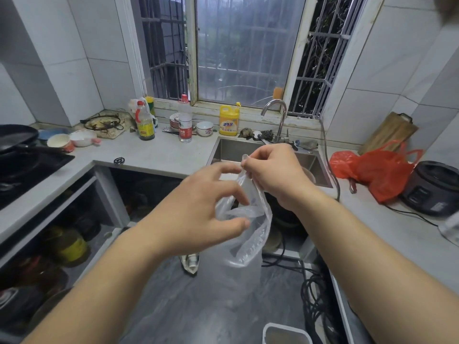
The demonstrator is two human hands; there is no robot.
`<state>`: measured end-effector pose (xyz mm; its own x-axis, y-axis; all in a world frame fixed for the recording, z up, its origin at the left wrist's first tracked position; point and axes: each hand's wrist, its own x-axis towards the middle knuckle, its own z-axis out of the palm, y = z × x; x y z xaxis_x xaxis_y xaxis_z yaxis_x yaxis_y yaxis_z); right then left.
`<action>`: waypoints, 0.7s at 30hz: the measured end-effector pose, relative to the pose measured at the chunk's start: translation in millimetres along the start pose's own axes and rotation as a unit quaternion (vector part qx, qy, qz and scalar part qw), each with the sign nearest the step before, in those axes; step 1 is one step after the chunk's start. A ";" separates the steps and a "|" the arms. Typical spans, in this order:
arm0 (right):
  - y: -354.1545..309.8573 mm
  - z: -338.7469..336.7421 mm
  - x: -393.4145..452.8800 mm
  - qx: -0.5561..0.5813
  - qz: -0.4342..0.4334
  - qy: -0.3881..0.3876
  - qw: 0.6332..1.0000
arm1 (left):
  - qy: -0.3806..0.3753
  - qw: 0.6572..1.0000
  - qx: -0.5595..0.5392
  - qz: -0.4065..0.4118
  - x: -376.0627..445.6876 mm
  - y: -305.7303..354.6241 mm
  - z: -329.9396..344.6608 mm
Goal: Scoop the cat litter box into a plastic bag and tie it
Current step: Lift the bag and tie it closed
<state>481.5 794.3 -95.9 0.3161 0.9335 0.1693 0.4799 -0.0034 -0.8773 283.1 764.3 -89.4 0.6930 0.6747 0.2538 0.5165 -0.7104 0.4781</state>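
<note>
A clear plastic bag [250, 234] hangs in front of me above the grey floor. My right hand [270, 173] pinches the bag's top edge between thumb and fingers. My left hand [198, 207] is at the bag's mouth, with its thumb and fingertips pinching a fold of the plastic. A white-rimmed box [285, 332], which may be the litter box, shows partly at the bottom edge. No scoop is in view.
An L-shaped counter [159, 155] holds a steel sink [248, 150] with a tap, a yellow detergent jug [229, 119], bottles and bowls. A red bag [377, 170] and a rice cooker [434, 187] sit at the right. Black cables [315, 294] lie on the floor.
</note>
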 end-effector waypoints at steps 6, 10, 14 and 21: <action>4.4 5.9 5.9 -0.037 -0.005 0.015 0.999 | -0.048 0.982 0.170 -0.069 8.3 -7.6 15.0; 10.9 8.9 10.1 -0.022 0.030 0.030 0.999 | -0.041 0.978 0.184 -0.085 7.2 -10.3 19.1; 18.4 6.4 19.3 0.055 0.100 0.066 0.991 | -0.063 0.985 0.137 -0.089 -3.7 -15.5 19.5; 23.5 4.6 24.0 0.199 0.195 0.067 0.958 | -0.027 0.988 0.079 -0.132 -18.0 -33.2 27.5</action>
<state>496.6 818.3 -114.6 0.5221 0.8350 -0.1736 -0.0381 -0.1805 -0.9828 267.3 770.3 -133.0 0.5475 0.8319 0.0907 0.7520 -0.5367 0.3826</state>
